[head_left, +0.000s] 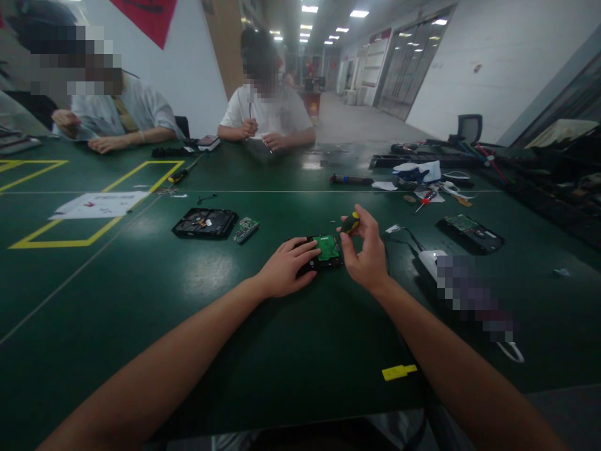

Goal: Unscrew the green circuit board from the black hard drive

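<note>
In the head view a black hard drive [323,265] lies on the green table, its green circuit board [328,248] facing up. Across its left end rests my left hand [290,266], fingers over the top and thumb along the near side, holding it. My right hand [365,254] grips a screwdriver with a yellow and dark green handle [350,223], just above the drive's right end. The screwdriver's tip is too small to make out. To the left are a loose circuit board [246,230] and another black drive [205,223].
Right of my hands lie a white power strip-like object [429,258], partly blurred, with a cable, and another drive [471,233]. A red screwdriver [426,199], a yellow tag [398,373] and a paper sheet [101,204] lie around. Two people sit across the table [197,363].
</note>
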`<move>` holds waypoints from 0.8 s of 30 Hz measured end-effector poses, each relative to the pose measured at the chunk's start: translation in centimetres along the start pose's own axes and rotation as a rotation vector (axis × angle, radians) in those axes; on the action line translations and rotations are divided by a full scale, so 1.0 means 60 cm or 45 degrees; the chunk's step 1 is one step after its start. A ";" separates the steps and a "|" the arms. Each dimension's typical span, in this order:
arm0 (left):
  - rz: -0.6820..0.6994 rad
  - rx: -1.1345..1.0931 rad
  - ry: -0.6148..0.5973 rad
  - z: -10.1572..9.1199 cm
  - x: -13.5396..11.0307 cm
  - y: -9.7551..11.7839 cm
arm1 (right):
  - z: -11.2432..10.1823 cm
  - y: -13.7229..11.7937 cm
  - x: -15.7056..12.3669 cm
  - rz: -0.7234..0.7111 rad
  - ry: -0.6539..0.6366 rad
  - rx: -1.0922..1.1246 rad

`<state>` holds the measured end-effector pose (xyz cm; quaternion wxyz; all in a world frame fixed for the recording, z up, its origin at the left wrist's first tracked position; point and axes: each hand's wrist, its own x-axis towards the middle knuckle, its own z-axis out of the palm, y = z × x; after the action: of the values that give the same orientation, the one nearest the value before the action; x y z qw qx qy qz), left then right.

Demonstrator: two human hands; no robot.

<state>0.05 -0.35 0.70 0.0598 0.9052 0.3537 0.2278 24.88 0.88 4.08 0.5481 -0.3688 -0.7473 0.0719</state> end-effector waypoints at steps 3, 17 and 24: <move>0.002 0.004 0.003 0.000 0.001 0.000 | -0.003 0.002 0.002 0.002 0.034 -0.047; 0.009 -0.001 0.007 0.004 0.000 -0.004 | -0.007 -0.003 0.005 -0.010 0.060 -0.095; 0.002 -0.006 0.007 0.004 0.000 -0.004 | -0.012 -0.012 0.011 -0.097 0.033 -0.170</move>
<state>0.01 -0.18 0.39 0.0609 0.9047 0.3528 0.2309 25.08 0.57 5.24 0.5342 -0.3766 -0.7568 -0.0037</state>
